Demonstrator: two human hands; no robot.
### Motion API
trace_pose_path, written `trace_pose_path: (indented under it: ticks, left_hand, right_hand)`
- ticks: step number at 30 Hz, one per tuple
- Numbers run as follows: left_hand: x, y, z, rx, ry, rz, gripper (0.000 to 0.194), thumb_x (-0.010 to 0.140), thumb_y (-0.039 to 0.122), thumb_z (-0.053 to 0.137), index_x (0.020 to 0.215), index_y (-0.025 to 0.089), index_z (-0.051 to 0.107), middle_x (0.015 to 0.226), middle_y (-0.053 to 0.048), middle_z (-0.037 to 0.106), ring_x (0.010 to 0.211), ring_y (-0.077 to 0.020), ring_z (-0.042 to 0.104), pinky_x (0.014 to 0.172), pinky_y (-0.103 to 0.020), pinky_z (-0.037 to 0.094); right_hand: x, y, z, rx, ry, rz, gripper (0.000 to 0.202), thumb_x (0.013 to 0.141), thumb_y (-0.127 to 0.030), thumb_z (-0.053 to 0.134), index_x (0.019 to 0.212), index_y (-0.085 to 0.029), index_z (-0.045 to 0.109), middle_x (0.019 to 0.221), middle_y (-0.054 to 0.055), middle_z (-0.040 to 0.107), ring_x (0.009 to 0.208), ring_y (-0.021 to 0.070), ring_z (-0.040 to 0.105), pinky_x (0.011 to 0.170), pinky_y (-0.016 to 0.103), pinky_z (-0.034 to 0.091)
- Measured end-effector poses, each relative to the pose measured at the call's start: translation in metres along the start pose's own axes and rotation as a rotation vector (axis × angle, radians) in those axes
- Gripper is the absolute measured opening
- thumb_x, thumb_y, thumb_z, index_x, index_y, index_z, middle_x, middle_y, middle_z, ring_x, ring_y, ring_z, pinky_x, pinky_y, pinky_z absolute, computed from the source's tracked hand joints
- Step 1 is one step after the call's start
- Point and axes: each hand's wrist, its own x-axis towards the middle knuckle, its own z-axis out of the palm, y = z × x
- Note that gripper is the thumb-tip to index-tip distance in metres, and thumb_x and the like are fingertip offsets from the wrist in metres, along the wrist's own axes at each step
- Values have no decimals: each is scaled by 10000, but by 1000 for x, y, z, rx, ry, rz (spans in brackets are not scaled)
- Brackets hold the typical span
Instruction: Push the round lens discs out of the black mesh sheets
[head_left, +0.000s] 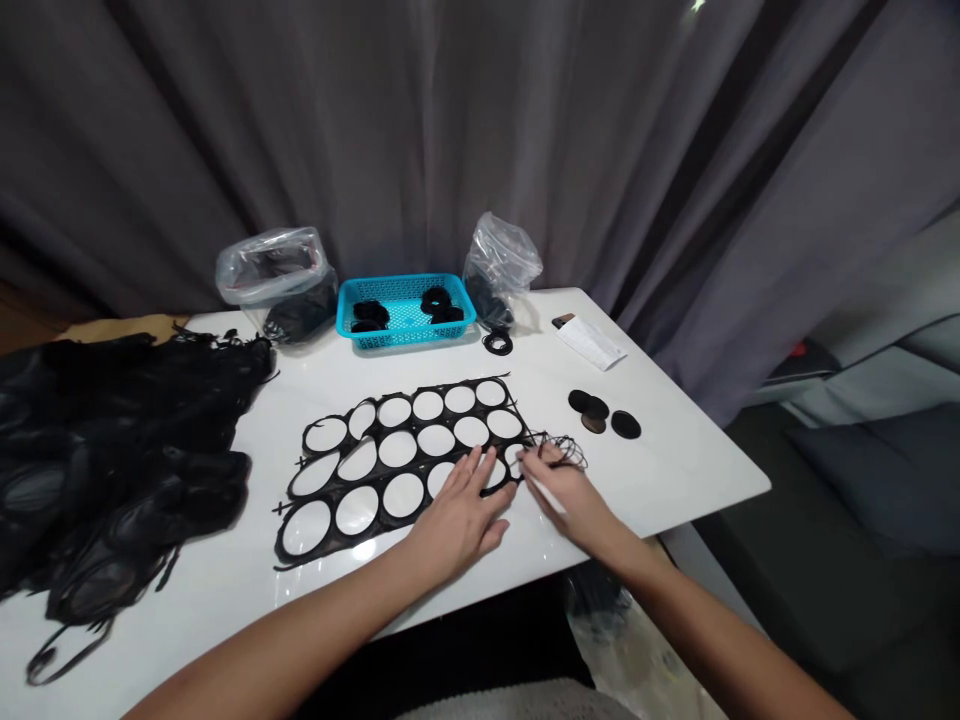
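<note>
The black sheet with round holes (420,468) lies flat in the middle of the worktop (660,490), and its rows run from left to right. The left hand (459,515) is spread over the near right part of it, palm down with the fingers open, and grips nothing; I think it presses there so that the thin sheet does not slide. The right hand (568,492) is at the near right corner, where its grip looks closed on a tangle of thin black loops (574,452). Probably the left hand is placed so close in order to steady the sheet against a pull.

To the right, four dark discs (625,425) lie apart from the sheet, three of them overlapping. On the far side stands a blue basket (405,339) with black rings (370,314) in it, perhaps to collect them; a bundle of rings (497,343) lies outside, just near the right bag (504,260). The left bag (274,275) also holds something dark.

Some things are difficult to make out. The left hand covers a few holes, and whether the right fingertips also pinch the sheet's edge, I cannot tell. The big dark heap (112,450) on the left is cut by the picture's border, and its separate pieces merge. The print on the paper (592,343) is too small to read.
</note>
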Motion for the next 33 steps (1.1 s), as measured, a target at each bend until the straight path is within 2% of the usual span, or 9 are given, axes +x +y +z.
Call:
trace_pose_path:
  ticks: [4,6,8,12,14,16,19,24,33]
  left_hand:
    - [1,1,-1,-10,-15,-16,448,928,287,585,1366,216,528,1579,-219,218,1468,-404,167,1146,-561,278]
    - [0,0,-4,-12,-23,-4,470,923,300,601,1378,215,517,1584,-222,203,1469,-400,164,1149,-553,280]
    - [-3,-1,-7,4,-27,20,549,912,321,624,1427,205,471,1584,-228,199,1468,-388,186,1150,-540,291]
    - [-24,-2,-12,108,0,14,628,918,343,618,1471,127,411,1556,-231,278,1448,-349,282,1159,-504,310]
    - [-36,-2,-12,154,19,-7,604,931,342,598,1455,96,423,1548,-228,297,1443,-331,305,1162,-486,319]
    - [-45,-1,-10,179,32,-15,590,936,344,590,1442,83,436,1541,-230,310,1442,-325,309,1157,-478,332]
    - [-51,2,-7,188,60,-21,564,948,366,569,1428,88,463,1534,-222,328,1441,-322,313,1152,-473,343]
    - [-51,3,-2,165,100,-47,532,946,367,575,1412,125,492,1539,-197,338,1441,-311,319,1161,-472,331]
    - [-50,4,1,127,92,-84,541,927,396,605,1395,144,506,1538,-191,343,1434,-334,326,1154,-489,332]
  right_hand:
    - [29,33,-29,-123,338,235,190,930,-288,453,940,-174,605,910,125,645,784,237,569,746,358,423]
    - [41,42,-42,-77,416,369,176,902,-319,499,847,-179,591,862,99,660,728,216,556,733,356,418]
    - [48,39,-46,64,382,455,210,869,-372,562,791,-179,583,814,83,665,661,190,544,664,334,424]
    - [49,11,-30,655,181,539,361,768,-481,707,769,-167,531,855,90,678,481,108,466,444,265,358]
    - [46,-5,-17,856,73,549,420,731,-485,757,753,-165,486,904,92,682,479,88,476,433,242,356]
    - [41,-19,-4,915,-43,532,416,752,-473,754,761,-163,476,920,76,676,492,77,489,458,232,377]
    - [31,-34,8,853,-176,462,323,824,-436,693,812,-162,524,944,54,663,532,80,491,515,243,407]
    - [20,-45,11,592,-217,296,169,886,-326,610,853,-160,611,963,63,669,903,179,600,798,299,451]
    - [12,-47,18,389,-190,241,142,895,-305,568,848,-184,625,936,47,661,880,189,573,767,314,425]
